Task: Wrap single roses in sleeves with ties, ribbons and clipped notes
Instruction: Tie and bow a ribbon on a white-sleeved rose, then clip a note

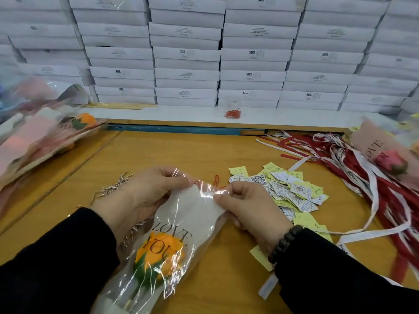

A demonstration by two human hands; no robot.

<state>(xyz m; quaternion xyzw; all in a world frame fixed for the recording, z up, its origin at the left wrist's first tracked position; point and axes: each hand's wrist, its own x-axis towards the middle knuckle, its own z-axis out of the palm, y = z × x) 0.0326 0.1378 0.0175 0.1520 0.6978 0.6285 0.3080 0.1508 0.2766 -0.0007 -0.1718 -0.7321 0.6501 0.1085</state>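
Rose sleeve (181, 223), a clear and white cellophane cone printed "LOVE YOU", lies on the wooden table (181, 152) in front of the person, its open mouth pointing away from them. Both hands grasp that far edge: the left hand (145, 193) curls its fingers over the left corner of the film, and the right hand (244, 205) pinches the right corner between thumb and fingertips, so the plastic crinkles between them. Inside the sleeve sits an orange rose (161, 254) with green leaves, its bloom under the printed words and its stem running back toward the person's body. Both forearms are in black sleeves, and a dark beaded bracelet (284, 242) circles the right wrist.

A red paper clip (216, 179) lies on the table just beyond the hands. Silver twist ties (113, 188) are scattered beside the left hand. To the right of the right hand spreads a heap of yellow and white notes (290, 189), some bearing a round stamp or a QR code. Farther right lies a tangle of red and white ribbons (362, 177), with a wrapped pink rose (390, 162) on top of it. At the left edge rests a pile of finished wrapped roses (45, 137). A small heap of red paper clips (233, 114) sits on the white shelf behind, below stacked white boxes (254, 55).
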